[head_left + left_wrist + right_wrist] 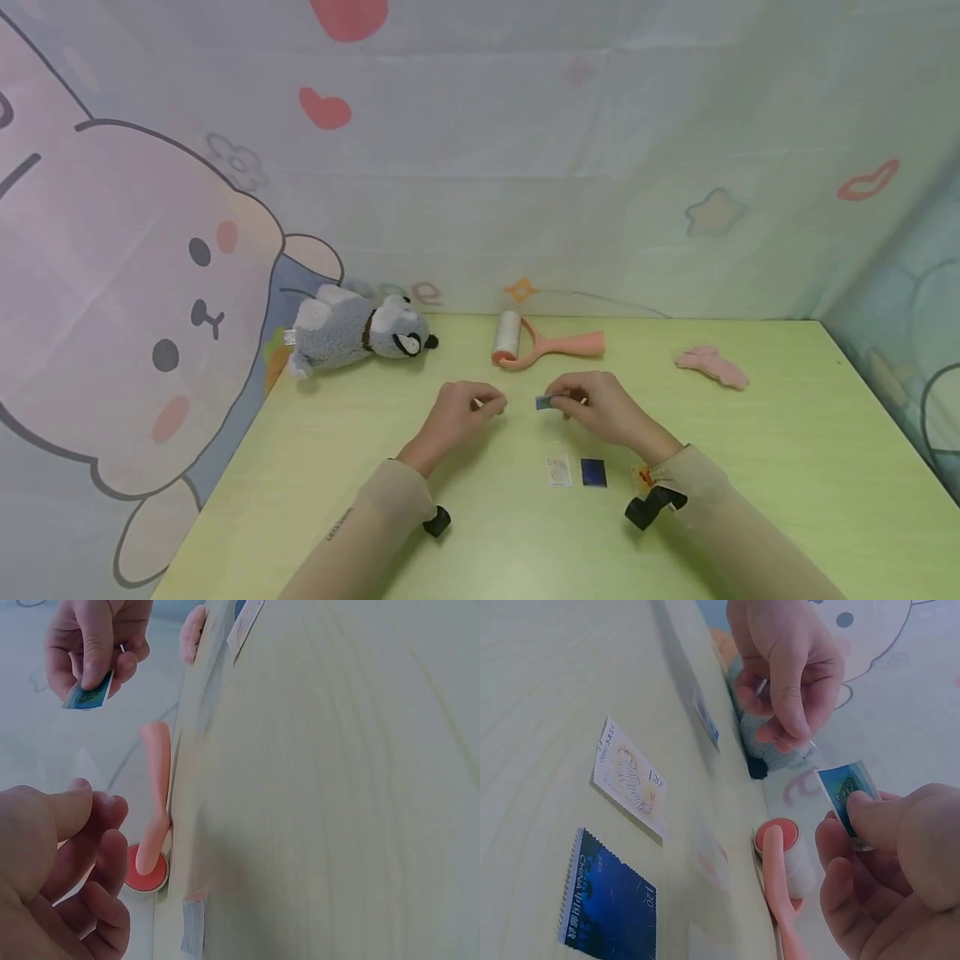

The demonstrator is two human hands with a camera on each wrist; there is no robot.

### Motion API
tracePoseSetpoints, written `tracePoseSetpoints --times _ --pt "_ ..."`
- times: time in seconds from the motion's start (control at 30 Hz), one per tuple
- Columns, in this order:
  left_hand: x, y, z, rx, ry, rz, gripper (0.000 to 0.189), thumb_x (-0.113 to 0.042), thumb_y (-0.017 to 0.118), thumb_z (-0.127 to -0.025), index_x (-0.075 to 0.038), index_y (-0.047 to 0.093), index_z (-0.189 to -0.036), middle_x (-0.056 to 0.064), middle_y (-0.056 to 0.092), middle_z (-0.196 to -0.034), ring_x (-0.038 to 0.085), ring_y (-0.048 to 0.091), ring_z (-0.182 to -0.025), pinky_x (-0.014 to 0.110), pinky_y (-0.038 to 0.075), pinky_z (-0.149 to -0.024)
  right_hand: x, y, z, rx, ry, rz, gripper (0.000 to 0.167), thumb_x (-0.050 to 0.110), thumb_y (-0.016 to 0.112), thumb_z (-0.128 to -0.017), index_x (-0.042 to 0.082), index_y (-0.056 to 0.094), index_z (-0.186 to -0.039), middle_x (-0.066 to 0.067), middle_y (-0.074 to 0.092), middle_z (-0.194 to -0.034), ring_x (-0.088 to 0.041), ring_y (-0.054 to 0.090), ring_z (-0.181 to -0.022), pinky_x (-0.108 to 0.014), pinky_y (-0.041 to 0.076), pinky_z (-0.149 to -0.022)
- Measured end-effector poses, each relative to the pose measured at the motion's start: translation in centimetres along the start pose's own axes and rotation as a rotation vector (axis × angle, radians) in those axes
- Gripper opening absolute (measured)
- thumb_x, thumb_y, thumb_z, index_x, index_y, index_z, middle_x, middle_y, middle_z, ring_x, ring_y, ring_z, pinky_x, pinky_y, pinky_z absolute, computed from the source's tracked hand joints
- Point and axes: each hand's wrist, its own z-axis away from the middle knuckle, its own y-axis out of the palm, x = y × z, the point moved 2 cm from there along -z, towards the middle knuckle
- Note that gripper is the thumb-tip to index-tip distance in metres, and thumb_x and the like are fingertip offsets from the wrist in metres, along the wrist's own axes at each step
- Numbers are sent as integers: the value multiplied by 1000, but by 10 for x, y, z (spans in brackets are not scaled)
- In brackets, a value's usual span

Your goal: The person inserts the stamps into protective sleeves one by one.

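My right hand (600, 404) pinches a small blue-green stamp (846, 791) between thumb and fingers, above the table. To its left, my left hand (461, 417) has its thumb and index fingertips together, pinching what looks like a thin clear plastic film (86, 763), only faintly visible. On the table below lie a pale stamp with a striped animal (630, 776) and a dark blue stamp (611, 900), side by side. An orange-and-red stamp (641, 477) is partly covered by my right sleeve. Another stamp (705, 720) lies below my left hand.
A grey plush toy (341, 333) lies at the back left. Behind my hands is a lint roller (573, 344) with a pink handle. A pink fluffy item (712, 365) rests at the back right. A printed cloth (480, 167) hangs behind the table (787, 467).
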Motion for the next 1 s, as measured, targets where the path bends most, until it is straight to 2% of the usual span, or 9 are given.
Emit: tracePoseSetpoints --times 0.13,0.27,0.43,0.57,0.8,1.0 --pt "1 -1 1 -7 -13 19 12 -19 76 -99 -11 84 -102 -4 80 -97 9 68 -83 27 55 -74 -1 0 0 -11 -1 -3 15 6 69 -102 11 79 -112 -11 76 -97 -32 71 -77 -27 53 -65" --pt "3 0 2 -10 -61 51 9 -22 81 -95 -15 83 -100 -4 79 -92 9 67 -78 29 55 -70 -1 0 0 -27 25 -13 18 7 70 -102 8 75 -119 -11 75 -94 -29 71 -75 -27 51 -62" --pt "4 0 1 -3 -79 114 5 -24 81 -95 -21 82 -92 -9 77 -85 12 69 -69 30 56 -62 2 -3 0 -60 63 -57 9 11 72 -101 9 74 -110 -12 74 -89 -32 71 -73 -27 53 -59" --pt "4 -2 1 18 -76 158 9 -24 79 -97 -17 84 -95 -7 78 -88 16 71 -67 31 56 -59 1 -4 0 -76 71 -71 6 14 73 -101 11 75 -106 -13 75 -89 -36 72 -75 -28 55 -62" --pt "3 -2 1 60 -59 165 16 -22 77 -99 -8 84 -102 -4 80 -91 11 71 -69 28 55 -61 2 -4 -1 -106 62 -62 5 16 73 -101 14 76 -105 -11 74 -87 -36 70 -75 -28 52 -62" --pt "1 -2 1 100 -54 192 16 -21 76 -100 -7 83 -101 -3 79 -88 14 72 -70 29 57 -64 5 -4 -2 -139 60 -56 3 18 74 -101 17 76 -103 -5 73 -85 -29 68 -70 -28 52 -60"
